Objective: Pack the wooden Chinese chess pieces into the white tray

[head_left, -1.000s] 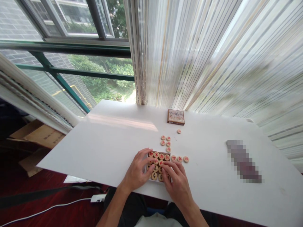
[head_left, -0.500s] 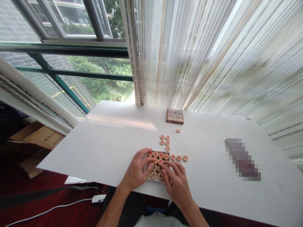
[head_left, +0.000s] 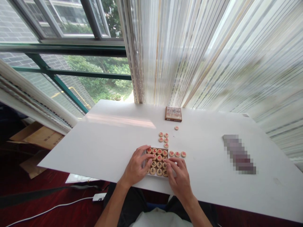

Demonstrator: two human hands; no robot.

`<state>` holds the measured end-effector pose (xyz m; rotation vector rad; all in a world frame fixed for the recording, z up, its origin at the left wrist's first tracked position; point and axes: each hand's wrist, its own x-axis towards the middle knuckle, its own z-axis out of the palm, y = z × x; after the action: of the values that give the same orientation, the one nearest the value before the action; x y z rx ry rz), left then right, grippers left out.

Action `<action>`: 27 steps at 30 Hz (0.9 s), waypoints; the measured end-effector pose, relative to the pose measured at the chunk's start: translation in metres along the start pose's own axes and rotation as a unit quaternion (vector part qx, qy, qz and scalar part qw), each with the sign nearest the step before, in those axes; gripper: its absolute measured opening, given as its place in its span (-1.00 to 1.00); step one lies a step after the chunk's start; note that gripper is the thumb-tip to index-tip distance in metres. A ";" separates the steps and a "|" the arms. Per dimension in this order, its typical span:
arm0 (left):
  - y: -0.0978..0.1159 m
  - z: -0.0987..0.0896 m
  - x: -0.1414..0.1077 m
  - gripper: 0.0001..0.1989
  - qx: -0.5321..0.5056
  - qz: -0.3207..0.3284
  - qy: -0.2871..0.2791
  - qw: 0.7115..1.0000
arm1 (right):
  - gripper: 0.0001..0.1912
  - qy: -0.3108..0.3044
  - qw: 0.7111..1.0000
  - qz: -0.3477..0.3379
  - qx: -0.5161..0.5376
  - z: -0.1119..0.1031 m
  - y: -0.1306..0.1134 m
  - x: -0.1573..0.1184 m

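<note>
A shallow open box (head_left: 157, 177) holds rows of round wooden Chinese chess pieces (head_left: 159, 165), some with red characters and some with black. My left hand (head_left: 135, 166) grips around the box's left side; its index finger and thumb reach over the pieces there and partly cover them. At the right side, my right hand (head_left: 180, 177) has its thumb and fingertips closed at a piece (head_left: 165, 158) in the second row, partly hidden by the fingers. Right of the box lie three loose red-marked pieces (head_left: 177, 154). Several more red-marked pieces (head_left: 166, 140) are grouped behind it.
A printed box lid (head_left: 173, 114) lies near the back of the white table (head_left: 113, 142), with a single piece (head_left: 176, 128) before it. A pixelated object (head_left: 239, 154) is on the right. String curtains (head_left: 163, 63) and a window border the back edge.
My right fingers have shifted from the middle of the second row toward the box's right edge, uncovering pieces in the lower right. My left hand stays on the box. The view has shifted slightly.
</note>
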<state>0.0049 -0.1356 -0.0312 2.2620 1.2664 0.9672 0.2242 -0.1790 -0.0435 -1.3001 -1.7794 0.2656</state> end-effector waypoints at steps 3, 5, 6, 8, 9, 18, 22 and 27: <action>0.001 0.000 -0.001 -0.79 -0.008 -0.007 -0.002 1.000 | -0.77 0.043 0.999 0.017 0.001 -0.014 0.010 0.004; 0.000 0.000 -0.001 -0.78 -0.020 -0.012 0.000 1.000 | -0.78 0.064 0.997 0.033 -0.017 -0.027 0.021 0.009; -0.001 0.001 -0.002 -0.78 -0.029 -0.016 0.004 0.999 | -0.78 0.069 0.996 0.046 -0.025 -0.034 0.027 0.011; -0.003 0.001 -0.002 -0.77 -0.053 -0.027 0.019 0.998 | -0.79 0.073 0.994 0.066 -0.048 -0.047 0.039 0.014; -0.004 0.002 -0.002 -0.77 -0.067 -0.035 0.029 0.997 | -0.79 0.072 0.993 0.076 -0.059 -0.053 0.045 0.015; -0.003 0.002 0.014 -0.81 -0.123 -0.068 0.078 0.987 | -0.71 0.019 0.993 0.087 -0.083 -0.061 0.069 0.004; -0.002 -0.001 0.030 -0.80 -0.127 -0.053 0.073 0.988 | -0.71 0.013 0.993 0.079 -0.089 -0.057 0.071 0.003; 0.008 -0.007 0.061 -0.77 -0.145 -0.015 0.074 0.987 | -0.72 0.025 0.993 0.081 -0.086 -0.057 0.070 0.001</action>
<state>0.0265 -0.0885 0.0022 1.9739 1.1309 1.2387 0.3127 -0.1659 -0.0533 -1.5634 -1.6860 0.1710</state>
